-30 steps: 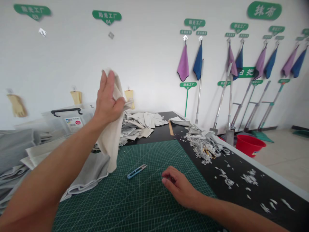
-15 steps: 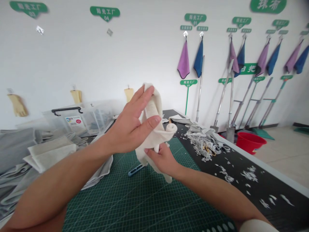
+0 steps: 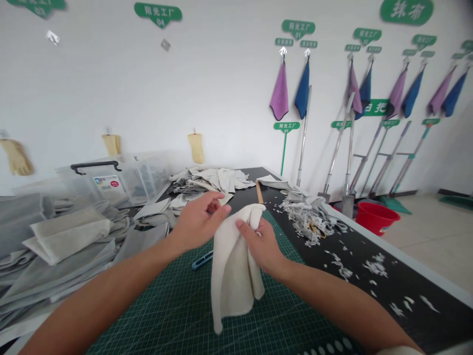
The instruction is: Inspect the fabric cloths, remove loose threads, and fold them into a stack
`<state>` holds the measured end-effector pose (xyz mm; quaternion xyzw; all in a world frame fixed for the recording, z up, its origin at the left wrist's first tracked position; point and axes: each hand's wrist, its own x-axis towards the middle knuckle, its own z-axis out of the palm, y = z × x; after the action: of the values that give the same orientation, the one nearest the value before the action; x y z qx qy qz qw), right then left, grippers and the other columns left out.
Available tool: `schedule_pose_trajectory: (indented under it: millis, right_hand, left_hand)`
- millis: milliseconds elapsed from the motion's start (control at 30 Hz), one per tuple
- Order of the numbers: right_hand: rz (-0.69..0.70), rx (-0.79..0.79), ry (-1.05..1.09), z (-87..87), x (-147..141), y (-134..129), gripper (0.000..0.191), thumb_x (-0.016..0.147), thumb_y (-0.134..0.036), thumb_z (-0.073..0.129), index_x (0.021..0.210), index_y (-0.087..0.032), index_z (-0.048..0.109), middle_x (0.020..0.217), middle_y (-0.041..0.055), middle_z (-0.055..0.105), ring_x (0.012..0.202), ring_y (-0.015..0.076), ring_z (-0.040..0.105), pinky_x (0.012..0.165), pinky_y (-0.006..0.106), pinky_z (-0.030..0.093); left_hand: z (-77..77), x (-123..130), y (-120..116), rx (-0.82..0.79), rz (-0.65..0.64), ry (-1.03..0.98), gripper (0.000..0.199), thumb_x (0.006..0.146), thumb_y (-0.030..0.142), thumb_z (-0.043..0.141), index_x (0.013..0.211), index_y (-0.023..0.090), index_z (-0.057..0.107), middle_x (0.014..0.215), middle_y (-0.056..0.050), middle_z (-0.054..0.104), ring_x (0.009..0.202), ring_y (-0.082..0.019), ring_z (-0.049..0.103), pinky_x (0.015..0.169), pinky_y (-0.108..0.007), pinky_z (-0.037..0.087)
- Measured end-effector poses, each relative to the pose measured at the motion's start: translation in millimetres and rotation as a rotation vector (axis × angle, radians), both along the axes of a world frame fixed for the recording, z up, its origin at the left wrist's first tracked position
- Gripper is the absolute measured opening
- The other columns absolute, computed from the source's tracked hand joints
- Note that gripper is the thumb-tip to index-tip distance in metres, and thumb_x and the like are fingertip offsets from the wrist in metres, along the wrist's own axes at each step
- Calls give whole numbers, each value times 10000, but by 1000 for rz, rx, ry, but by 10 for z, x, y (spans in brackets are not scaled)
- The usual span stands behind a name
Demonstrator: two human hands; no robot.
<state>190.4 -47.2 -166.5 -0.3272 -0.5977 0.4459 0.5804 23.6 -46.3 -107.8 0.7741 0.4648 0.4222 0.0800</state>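
Note:
A white piece of cloth (image 3: pixel 236 276) hangs in loose folds above the green cutting mat (image 3: pixel 166 305). My right hand (image 3: pixel 263 242) pinches its upper part between thumb and fingers. Just left of the cloth's top is my left hand (image 3: pixel 202 218), its fingers curled and the thumb apart, with nothing visible in it. Whether the left thumb touches the cloth edge I cannot tell. On the mat, partly behind the cloth, lies a blue utility knife (image 3: pixel 202 260).
Stacks of grey and white cloth (image 3: pixel 74 236) lie at left, near a clear plastic box (image 3: pixel 111 180). More cloth pieces (image 3: pixel 221 178) are piled at the back. White scraps (image 3: pixel 305 217) with scissors (image 3: pixel 318 230) lie at right. A red bucket (image 3: pixel 377 218) stands beyond the table edge.
My left hand has come off the cloth, moving down and left. The cloth, still in my right hand, now hangs lower and more spread. The view has shifted slightly.

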Motion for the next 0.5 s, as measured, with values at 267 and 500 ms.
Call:
schedule_pose_trajectory:
  millis: [267,500]
  right_hand:
    - [-71,77,-131,-20,59,51,343,848,-475,481,842,-154,601,740,13,590,672,137,508,582,231,410]
    - [-144,64,-98,3,240,224,324,811,-463,536,855,-147,591,751,3,581,676,128,485,608,231,398]
  left_hand:
    - [-127,122,-171,-46,-40,305,417,833,315,445,1247,266,445,1093,-74,621,945,-252,601,815,-396,456]
    - [-162,-135,192,-117,191,-89,221,766,244,434,854,212,635,783,-17,655,711,-195,587,584,-283,419]
